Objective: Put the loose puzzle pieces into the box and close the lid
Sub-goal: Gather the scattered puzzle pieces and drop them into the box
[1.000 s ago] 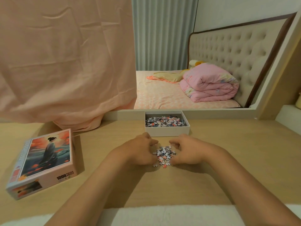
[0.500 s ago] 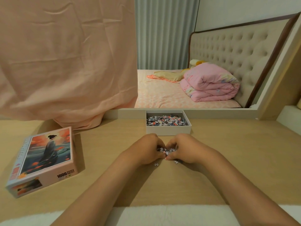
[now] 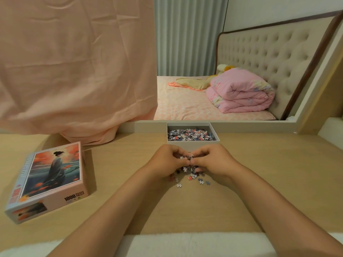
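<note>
Light wooden tabletop [image 3: 259, 182]: left hand [image 3: 165, 161] and right hand [image 3: 215, 160] – fingers curled together – clutch small multicoloured cardboard puzzle pieces [image 3: 187, 158]; strays beneath, open white cardboard box [image 3: 193, 144] just beyond.

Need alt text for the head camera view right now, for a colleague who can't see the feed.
Two bare hands, left hand and right hand, lift a cupped clump of puzzle pieces just above a wooden table, a few dropped pieces beneath. An open white box of pieces sits just beyond; the picture lid lies at left.
</note>
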Available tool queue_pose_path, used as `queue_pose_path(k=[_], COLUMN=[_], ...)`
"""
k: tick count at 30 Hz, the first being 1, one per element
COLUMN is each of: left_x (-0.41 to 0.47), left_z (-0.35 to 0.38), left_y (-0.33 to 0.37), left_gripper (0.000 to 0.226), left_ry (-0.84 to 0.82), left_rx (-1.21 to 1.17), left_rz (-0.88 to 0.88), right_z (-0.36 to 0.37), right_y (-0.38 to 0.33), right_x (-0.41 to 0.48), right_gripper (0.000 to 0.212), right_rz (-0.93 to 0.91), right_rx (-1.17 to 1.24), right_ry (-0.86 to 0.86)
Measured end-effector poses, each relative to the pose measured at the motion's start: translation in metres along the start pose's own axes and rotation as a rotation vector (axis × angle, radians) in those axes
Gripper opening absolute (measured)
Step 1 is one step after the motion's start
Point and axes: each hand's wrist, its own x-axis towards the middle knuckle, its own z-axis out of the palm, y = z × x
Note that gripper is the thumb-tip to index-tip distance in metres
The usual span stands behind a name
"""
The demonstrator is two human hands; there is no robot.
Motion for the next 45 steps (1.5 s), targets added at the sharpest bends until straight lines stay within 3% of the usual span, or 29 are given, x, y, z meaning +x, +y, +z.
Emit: queue_pose_path(k=[4, 13, 21, 25, 28, 32, 35, 37, 40, 45], left_x=[0.019, 0.091, 0.098, 0.092, 0.086, 0.074, 0.058, 0.043, 0.022, -0.004], left_z=[-0.014, -0.034, -0.041, -0.036, -0.033, -0.036, -0.041, -0.044, -0.044, -0.034], left_y=[0.018, 0.039, 0.015, 0.002, -0.001, 0.004, 0.007, 0.01, 0.011, -0.006], left_gripper=[0.015, 0.014, 0.03, 0.036, 0.039, 0.04, 0.028, 0.018, 0.014, 0.054], left_ry=[0.001, 0.048, 0.001, -0.059, -0.099, -0.016, 0.087, 0.125, 0.017, -0.235], left_rx=[-0.156, -0.13, 0.321, 0.692, 0.779, 0.657, 0.54, 0.513, 0.603, 0.799], left_rz=[0.023, 0.07, 0.179, 0.315, 0.311, 0.323, 0.383, 0.416, 0.347, 0.065], right_z=[-0.011, -0.03, -0.036, -0.027, -0.025, -0.03, -0.028, -0.023, -0.01, 0.004], right_y=[-0.025, -0.06, -0.046, -0.039, -0.035, -0.04, -0.047, -0.048, -0.04, -0.016], right_x=[0.012, 0.083, 0.091, 0.08, 0.077, 0.068, 0.052, 0.038, 0.02, 0.005], right_gripper=[0.012, 0.013, 0.021, 0.025, 0.028, 0.025, 0.023, 0.021, 0.025, 0.028], right_rz=[-0.076, -0.221, -0.344, -0.387, -0.389, -0.39, -0.503, -0.514, -0.396, -0.346], right_rx=[-0.005, -0.13, -0.552, -0.821, -1.083, -0.944, -0.886, -0.83, -0.891, -1.109], right_ry=[0.016, 0.153, 0.167, 0.038, -0.007, 0.084, 0.139, 0.063, -0.169, -0.265])
